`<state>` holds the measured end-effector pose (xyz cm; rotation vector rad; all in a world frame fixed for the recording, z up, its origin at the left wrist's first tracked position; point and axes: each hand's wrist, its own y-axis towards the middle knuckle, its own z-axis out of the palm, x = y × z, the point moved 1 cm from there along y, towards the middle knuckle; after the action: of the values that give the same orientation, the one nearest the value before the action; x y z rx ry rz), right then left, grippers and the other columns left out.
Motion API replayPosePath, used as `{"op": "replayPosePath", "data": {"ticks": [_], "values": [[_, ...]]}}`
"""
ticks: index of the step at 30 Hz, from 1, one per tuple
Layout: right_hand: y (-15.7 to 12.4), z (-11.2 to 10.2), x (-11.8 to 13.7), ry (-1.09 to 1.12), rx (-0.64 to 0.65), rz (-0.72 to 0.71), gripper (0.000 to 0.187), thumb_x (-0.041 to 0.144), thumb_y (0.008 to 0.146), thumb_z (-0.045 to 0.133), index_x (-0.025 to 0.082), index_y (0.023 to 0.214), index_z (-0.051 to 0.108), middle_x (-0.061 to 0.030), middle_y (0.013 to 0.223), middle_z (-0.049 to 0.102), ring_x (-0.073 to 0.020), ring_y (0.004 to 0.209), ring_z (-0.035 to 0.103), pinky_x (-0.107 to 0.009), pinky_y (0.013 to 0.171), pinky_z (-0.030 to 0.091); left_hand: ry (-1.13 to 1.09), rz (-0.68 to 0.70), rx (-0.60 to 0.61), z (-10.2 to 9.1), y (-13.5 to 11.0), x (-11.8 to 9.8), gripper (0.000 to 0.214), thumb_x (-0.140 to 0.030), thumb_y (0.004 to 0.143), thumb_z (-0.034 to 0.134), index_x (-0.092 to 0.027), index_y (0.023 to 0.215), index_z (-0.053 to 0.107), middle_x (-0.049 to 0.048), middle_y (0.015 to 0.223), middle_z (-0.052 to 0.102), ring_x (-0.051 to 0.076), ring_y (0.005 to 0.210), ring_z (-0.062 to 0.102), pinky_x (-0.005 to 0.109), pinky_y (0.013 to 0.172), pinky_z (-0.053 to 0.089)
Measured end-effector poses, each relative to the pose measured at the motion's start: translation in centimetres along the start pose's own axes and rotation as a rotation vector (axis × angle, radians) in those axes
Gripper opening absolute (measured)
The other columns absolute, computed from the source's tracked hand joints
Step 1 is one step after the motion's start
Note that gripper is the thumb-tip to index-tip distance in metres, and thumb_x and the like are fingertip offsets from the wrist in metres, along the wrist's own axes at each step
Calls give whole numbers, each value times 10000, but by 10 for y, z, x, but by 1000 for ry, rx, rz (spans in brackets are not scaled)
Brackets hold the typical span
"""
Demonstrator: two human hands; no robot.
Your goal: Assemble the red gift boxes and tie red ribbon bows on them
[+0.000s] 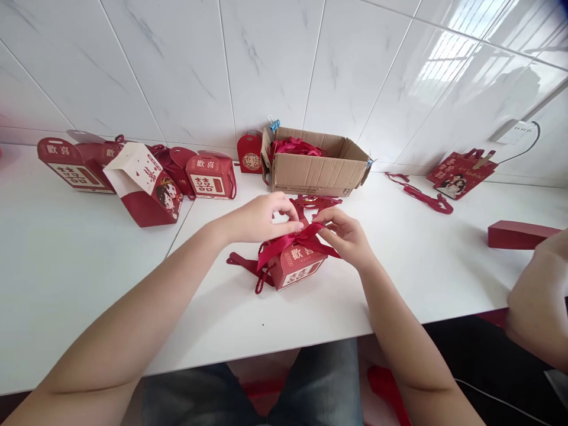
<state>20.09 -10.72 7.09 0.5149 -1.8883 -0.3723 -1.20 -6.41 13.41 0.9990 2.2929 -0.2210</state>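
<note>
At frame centre on white table (89,266), small red box (298,271) sits between hands; left hand (260,220), right hand (350,236) each pinch red ribbon (284,242) atop it, ribbon lying left-right, both hands equally near.

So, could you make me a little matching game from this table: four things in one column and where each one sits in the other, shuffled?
Things:
1. cardboard box
2. red gift box
3. blue binder clip
4. long red box

Places:
A. between the left hand and right hand, which pinch its ribbon bow
B. at the back, red ribbons inside
C. far right, near another person's hand
D. on the top corner of a box flap

Pairs: 1-B, 2-A, 3-D, 4-C.
</note>
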Motion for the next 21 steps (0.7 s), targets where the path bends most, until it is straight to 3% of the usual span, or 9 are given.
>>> {"op": "replayPosePath", "data": {"ticks": [5,7,10,14,21], "values": [[0,0,1,-75,-76,47,196,347,857,611,228,1013,623,-47,971,644,-155,834,615,-308,697,514,39,29,30,15,4,-5,268,-453,818,598,-190,774,625,43,935,594,191,835,565,315,719,443],[-1,-10,4,-101,14,95,255,376,851,627,222,1052,601,-53,993,657,-165,870,627,-318,730,518,58,27,35,15,4,-6,244,-420,830,585,-186,762,605,42,916,601,191,823,559,315,710,433],[-2,-27,10,-157,228,170,262,430,835,650,203,957,602,-43,925,668,-165,831,633,-331,751,516,81,47,38,14,2,-9,226,-397,847,559,-186,770,586,45,905,616,195,823,552,320,712,424],[-5,-36,16,-223,440,249,309,486,859,598,192,764,589,-12,721,643,-128,644,558,-293,626,471,125,54,42,14,0,-13,201,-371,866,532,-191,787,572,51,926,630,214,872,548,340,748,415],[-7,-32,18,-247,533,340,416,531,900,501,190,666,542,4,629,577,-105,562,482,-248,519,396,149,26,82,15,0,-10,231,-410,886,507,-197,823,570,53,958,608,235,954,534,359,802,411]]}}
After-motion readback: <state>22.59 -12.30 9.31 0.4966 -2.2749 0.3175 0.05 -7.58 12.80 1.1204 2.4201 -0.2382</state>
